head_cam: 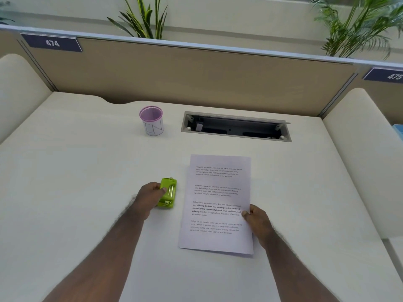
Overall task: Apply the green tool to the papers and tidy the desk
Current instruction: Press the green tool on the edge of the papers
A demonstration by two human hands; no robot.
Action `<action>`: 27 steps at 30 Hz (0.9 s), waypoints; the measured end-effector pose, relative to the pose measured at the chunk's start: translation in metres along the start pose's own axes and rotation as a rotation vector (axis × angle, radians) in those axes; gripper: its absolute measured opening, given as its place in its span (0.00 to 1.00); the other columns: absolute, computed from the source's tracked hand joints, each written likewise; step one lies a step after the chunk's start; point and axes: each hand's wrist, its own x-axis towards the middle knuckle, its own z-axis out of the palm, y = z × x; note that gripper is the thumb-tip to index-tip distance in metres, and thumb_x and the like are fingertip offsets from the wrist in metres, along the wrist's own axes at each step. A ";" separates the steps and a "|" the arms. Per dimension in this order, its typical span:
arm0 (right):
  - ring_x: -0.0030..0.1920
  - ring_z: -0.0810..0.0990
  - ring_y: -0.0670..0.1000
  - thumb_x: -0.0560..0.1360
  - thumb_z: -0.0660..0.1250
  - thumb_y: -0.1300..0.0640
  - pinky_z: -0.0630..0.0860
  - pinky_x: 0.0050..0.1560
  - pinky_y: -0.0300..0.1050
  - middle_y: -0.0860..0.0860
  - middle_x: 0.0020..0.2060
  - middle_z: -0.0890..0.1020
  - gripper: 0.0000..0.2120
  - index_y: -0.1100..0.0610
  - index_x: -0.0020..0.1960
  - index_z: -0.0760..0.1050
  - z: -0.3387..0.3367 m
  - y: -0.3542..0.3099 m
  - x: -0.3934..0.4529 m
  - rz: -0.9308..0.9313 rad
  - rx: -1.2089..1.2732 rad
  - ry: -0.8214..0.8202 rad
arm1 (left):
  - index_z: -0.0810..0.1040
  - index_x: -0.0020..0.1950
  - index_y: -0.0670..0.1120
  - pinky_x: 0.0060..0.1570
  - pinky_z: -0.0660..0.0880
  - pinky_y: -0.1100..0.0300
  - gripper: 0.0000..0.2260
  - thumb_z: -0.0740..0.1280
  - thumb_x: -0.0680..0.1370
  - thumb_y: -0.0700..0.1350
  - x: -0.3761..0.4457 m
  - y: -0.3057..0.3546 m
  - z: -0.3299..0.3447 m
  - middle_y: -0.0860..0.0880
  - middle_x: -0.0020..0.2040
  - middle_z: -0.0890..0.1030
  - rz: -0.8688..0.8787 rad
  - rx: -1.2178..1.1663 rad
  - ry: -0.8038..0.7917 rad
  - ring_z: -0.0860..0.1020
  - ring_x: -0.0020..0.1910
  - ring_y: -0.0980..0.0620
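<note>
the pale desk (76, 162) lies mostly bare, with wide free surface to the left and along the near edge. at the back a tan partition (196, 75) closes it off, and raised cream side panels hem both sides. a pink-rimmed cup (152, 120) stands near the back, just left of an open cable tray (236, 129) sunk in the surface. the papers (217, 203) lie flat right of centre, a small stack with lower edges slightly fanned. the green tool (168, 192) sits on the desk just left of them, apart from their edge. the left hand (150, 198) reaches forward, fingers closed on the tool's left side. the right hand (256, 221) pinches the papers' right edge, thumb on top.
</note>
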 end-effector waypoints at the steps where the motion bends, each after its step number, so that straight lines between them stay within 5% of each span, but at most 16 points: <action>1: 0.55 0.82 0.59 0.78 0.62 0.65 0.77 0.62 0.61 0.56 0.53 0.85 0.11 0.60 0.57 0.80 0.000 0.000 0.000 0.007 0.007 -0.002 | 0.79 0.47 0.43 0.58 0.76 0.40 0.02 0.67 0.78 0.39 -0.001 0.001 0.005 0.40 0.47 0.79 0.005 0.001 -0.015 0.77 0.48 0.44; 20: 0.52 0.84 0.59 0.78 0.63 0.64 0.79 0.59 0.59 0.53 0.48 0.86 0.10 0.53 0.48 0.81 0.000 0.001 -0.002 0.035 0.055 -0.003 | 0.78 0.49 0.44 0.59 0.78 0.41 0.04 0.64 0.79 0.38 -0.011 0.002 0.043 0.40 0.51 0.80 -0.064 -0.143 -0.148 0.80 0.49 0.43; 27: 0.52 0.84 0.58 0.78 0.63 0.64 0.78 0.60 0.59 0.54 0.50 0.86 0.10 0.55 0.52 0.81 0.000 0.001 -0.001 0.035 0.047 -0.001 | 0.78 0.54 0.41 0.54 0.80 0.46 0.05 0.64 0.80 0.37 -0.014 0.000 0.044 0.42 0.49 0.80 -0.055 -0.193 -0.171 0.80 0.48 0.43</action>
